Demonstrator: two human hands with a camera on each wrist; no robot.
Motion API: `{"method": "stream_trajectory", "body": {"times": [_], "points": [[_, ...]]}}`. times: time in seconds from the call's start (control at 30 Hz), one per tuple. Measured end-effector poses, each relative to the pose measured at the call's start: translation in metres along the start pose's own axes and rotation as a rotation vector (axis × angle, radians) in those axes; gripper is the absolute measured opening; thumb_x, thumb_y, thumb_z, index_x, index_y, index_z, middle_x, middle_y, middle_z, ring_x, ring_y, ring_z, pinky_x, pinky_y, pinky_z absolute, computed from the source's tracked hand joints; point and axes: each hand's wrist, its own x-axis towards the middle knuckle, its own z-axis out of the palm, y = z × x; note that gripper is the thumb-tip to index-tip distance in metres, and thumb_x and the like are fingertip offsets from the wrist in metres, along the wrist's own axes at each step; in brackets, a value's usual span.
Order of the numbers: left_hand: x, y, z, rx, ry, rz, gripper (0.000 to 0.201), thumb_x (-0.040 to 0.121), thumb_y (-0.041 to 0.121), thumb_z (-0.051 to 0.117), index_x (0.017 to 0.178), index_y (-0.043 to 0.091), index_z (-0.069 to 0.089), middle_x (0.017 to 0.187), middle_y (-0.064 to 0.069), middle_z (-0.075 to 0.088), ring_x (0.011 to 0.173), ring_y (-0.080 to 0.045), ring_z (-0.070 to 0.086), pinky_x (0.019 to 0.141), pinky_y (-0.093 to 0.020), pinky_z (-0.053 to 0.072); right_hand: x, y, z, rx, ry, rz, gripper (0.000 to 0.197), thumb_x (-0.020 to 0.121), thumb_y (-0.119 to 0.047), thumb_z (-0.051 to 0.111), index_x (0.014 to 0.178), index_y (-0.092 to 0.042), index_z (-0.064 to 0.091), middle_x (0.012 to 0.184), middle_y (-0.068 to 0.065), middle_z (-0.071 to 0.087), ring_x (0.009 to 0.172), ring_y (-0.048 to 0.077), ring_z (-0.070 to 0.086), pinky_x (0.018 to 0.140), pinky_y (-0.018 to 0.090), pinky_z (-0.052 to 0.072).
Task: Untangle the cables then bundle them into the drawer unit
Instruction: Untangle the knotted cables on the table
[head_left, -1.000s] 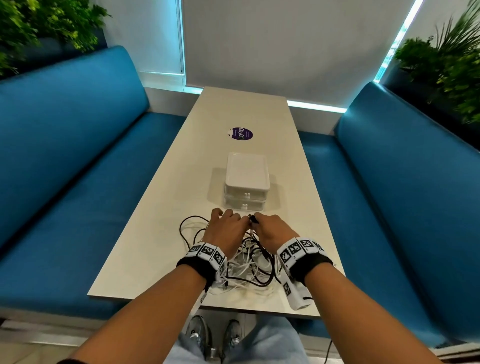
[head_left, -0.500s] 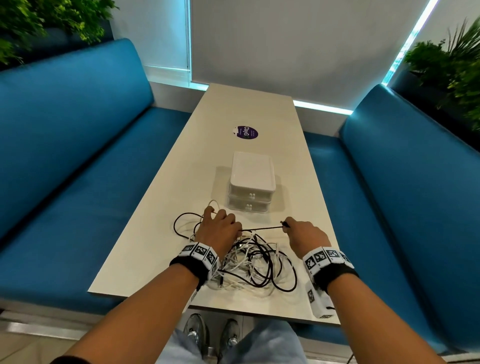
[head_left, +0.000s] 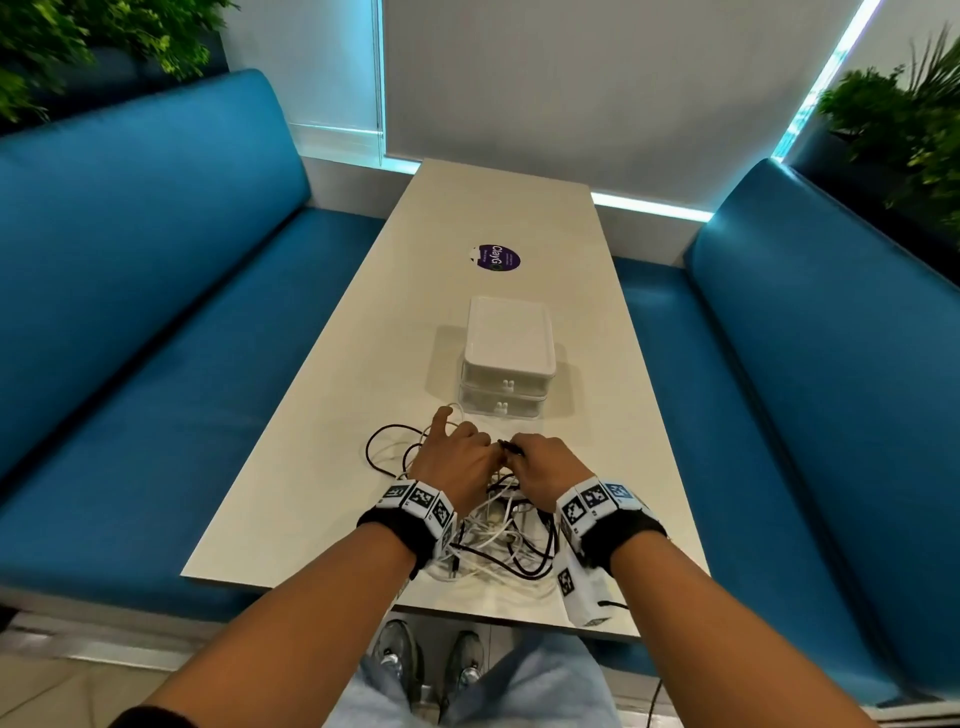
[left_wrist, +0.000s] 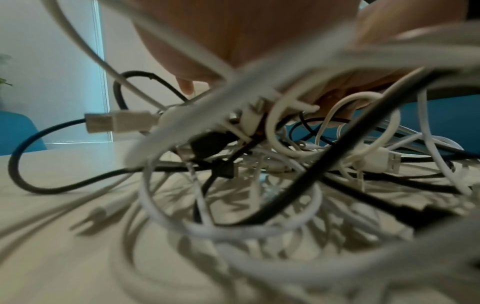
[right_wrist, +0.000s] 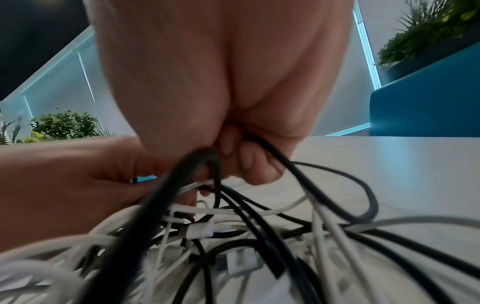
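Observation:
A tangle of black and white cables (head_left: 498, 545) lies at the near end of the table (head_left: 322, 478). Just behind it stands the white two-drawer unit (head_left: 506, 343), both drawers closed. My left hand (head_left: 457, 457) sits on the far side of the tangle with its index finger raised; in the left wrist view its fingers (left_wrist: 324, 102) curl among white cable loops. My right hand (head_left: 540, 462) is right beside it, fingers (right_wrist: 246, 160) curled round a black cable (right_wrist: 298, 170) whose end pokes out between the hands (head_left: 511, 448).
Blue benches (head_left: 156, 312) run along both sides of the table. A purple sticker (head_left: 497, 257) lies beyond the drawer unit. A black loop (head_left: 379, 441) spreads left of my left hand. A white USB plug (left_wrist: 114, 123) sticks out of the tangle.
Half a second ago my right hand had drawn the black cable taut to the right. It has now come back left, next to my left hand, and the cable is slack.

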Motion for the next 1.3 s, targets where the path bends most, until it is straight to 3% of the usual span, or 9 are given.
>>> {"method": "stream_trajectory", "body": {"times": [0.1,0.2,0.47,0.6,0.77,0.93,1.1,1.2,1.3], "points": [[-0.002,-0.004,0.002,-0.026,0.026,0.002,0.019,0.096,0.030,0.045,0.108,0.028,0.059,0.103,0.006,0.066,0.117,-0.019,0.052,0.115,-0.054,0.010,0.002,0.001,-0.004,0.020,0.001,-0.025,0.021,0.101,-0.029,0.048,0.098,-0.012,0.061,0.099,0.013,0.067,0.090,0.030,0.060,0.068,0.032,0.040],[-0.002,-0.008,0.002,-0.032,0.045,-0.024,0.028,0.100,0.041,0.039,0.105,0.027,0.063,0.101,0.006,0.068,0.114,-0.020,0.053,0.114,-0.056,0.011,0.001,0.009,-0.011,-0.020,0.027,-0.041,0.020,0.098,-0.032,0.052,0.100,-0.015,0.063,0.097,0.013,0.069,0.090,0.032,0.062,0.074,0.037,0.049],[-0.004,-0.020,0.007,-0.030,0.000,-0.036,0.028,0.101,0.038,0.041,0.110,0.035,0.067,0.104,0.011,0.067,0.116,-0.020,0.049,0.113,-0.057,0.007,-0.025,0.056,-0.035,-0.238,0.123,0.205,0.024,0.100,-0.041,0.043,0.114,-0.026,0.057,0.098,0.008,0.065,0.083,0.030,0.063,0.074,0.038,0.055],[-0.002,-0.009,0.007,-0.004,0.019,-0.025,0.026,0.099,0.033,0.043,0.110,0.032,0.067,0.103,0.008,0.067,0.114,-0.022,0.051,0.112,-0.058,0.006,-0.026,0.048,-0.020,-0.054,0.137,0.209,0.044,0.102,-0.037,0.039,0.142,-0.020,0.031,0.109,0.017,0.064,0.097,0.036,0.063,0.075,0.037,0.048],[-0.002,-0.006,0.004,0.020,0.000,-0.023,0.024,0.097,0.030,0.046,0.112,0.032,0.065,0.104,0.006,0.066,0.115,-0.024,0.050,0.113,-0.059,0.006,-0.018,0.021,-0.015,0.088,0.186,0.020,0.027,0.103,-0.037,0.038,0.110,-0.016,0.054,0.095,0.015,0.068,0.089,0.037,0.062,0.075,0.043,0.050],[-0.003,-0.005,0.003,0.021,0.029,-0.021,0.025,0.095,0.027,0.049,0.117,0.031,0.061,0.102,0.006,0.065,0.114,-0.023,0.051,0.111,-0.057,0.010,-0.005,0.002,-0.008,0.055,0.046,-0.097,0.024,0.100,-0.019,0.046,0.113,-0.013,0.064,0.110,0.011,0.069,0.103,0.029,0.062,0.084,0.032,0.047],[0.001,-0.003,0.001,0.015,0.016,0.000,0.021,0.089,0.015,0.051,0.103,0.023,0.064,0.102,0.002,0.064,0.115,-0.019,0.054,0.117,-0.055,0.007,0.003,-0.003,-0.009,-0.045,-0.025,-0.096,0.025,0.099,-0.030,0.050,0.102,-0.009,0.063,0.104,0.014,0.068,0.097,0.031,0.061,0.079,0.035,0.046],[0.003,-0.005,0.005,0.008,0.021,0.019,0.017,0.092,0.028,0.050,0.095,0.025,0.066,0.092,0.004,0.067,0.105,-0.019,0.059,0.116,-0.054,0.003,0.003,0.002,-0.015,-0.155,-0.015,-0.098,0.021,0.097,-0.034,0.050,0.103,-0.016,0.061,0.100,0.013,0.068,0.093,0.032,0.063,0.076,0.037,0.050],[0.003,-0.015,0.011,0.018,0.021,0.009,0.024,0.094,0.038,0.049,0.100,0.026,0.068,0.095,0.006,0.069,0.108,-0.019,0.056,0.113,-0.055,0.004,-0.002,0.018,-0.028,-0.236,0.041,-0.033,0.021,0.097,-0.040,0.048,0.105,-0.024,0.058,0.098,0.009,0.066,0.088,0.032,0.063,0.075,0.042,0.053]]}}
